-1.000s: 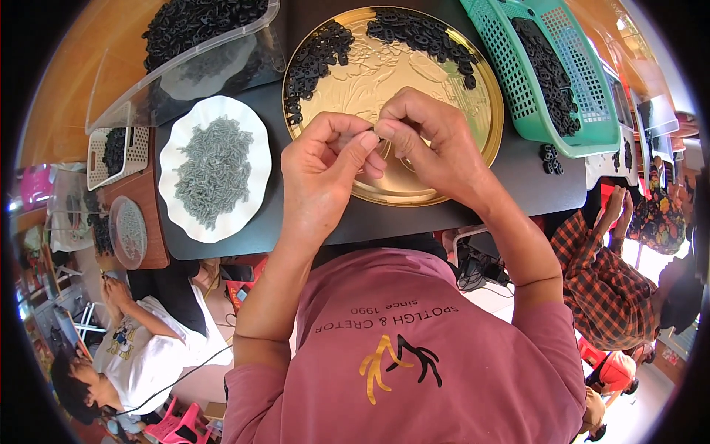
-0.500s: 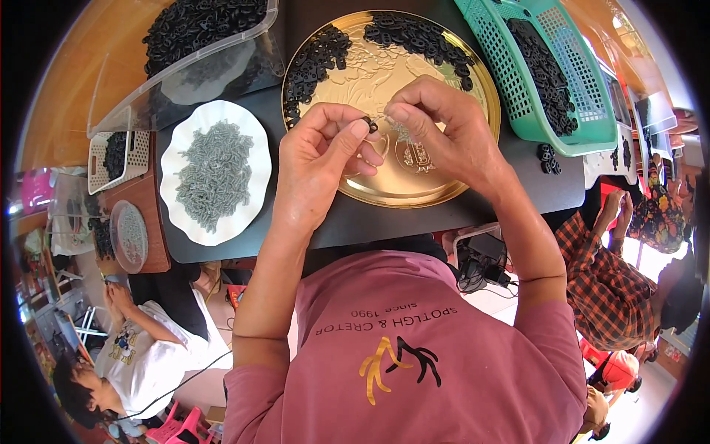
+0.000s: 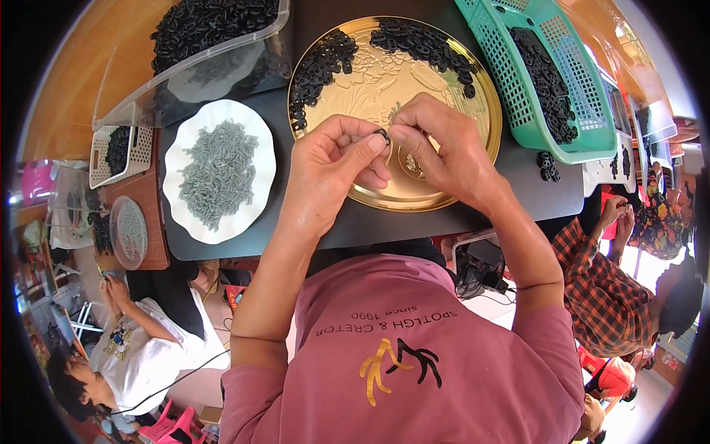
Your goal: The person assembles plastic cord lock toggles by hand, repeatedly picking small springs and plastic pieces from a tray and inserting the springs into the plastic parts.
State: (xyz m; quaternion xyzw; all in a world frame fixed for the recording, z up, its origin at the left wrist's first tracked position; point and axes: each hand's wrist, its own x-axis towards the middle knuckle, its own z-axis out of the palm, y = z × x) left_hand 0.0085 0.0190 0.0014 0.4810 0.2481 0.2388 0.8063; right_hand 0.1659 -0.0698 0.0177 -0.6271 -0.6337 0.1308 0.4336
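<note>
Above the gold round tray (image 3: 370, 92), my left hand (image 3: 325, 163) pinches a small black plastic part (image 3: 382, 135) between thumb and forefinger. My right hand (image 3: 447, 152) has its thumb and forefinger pressed together right beside that part. Whatever those right fingertips hold is hidden or too small to make out. Loose black plastic parts (image 3: 425, 48) lie in heaps along the tray's far rim. To the left stands a white wavy-edged plate (image 3: 174, 203), filled with small silvery spring-like pieces (image 3: 218, 174).
A clear bin (image 3: 185, 70) of black parts stands far left, near a small cream basket (image 3: 140, 166). On the right is a green basket (image 3: 521, 133) with more; a few black pieces (image 3: 548, 166) lie beside it. People sit at either side.
My hands have come closer together, the right fingertips now meeting the black part. A thin piece seen between them earlier no longer shows. The whole view has shifted slightly.
</note>
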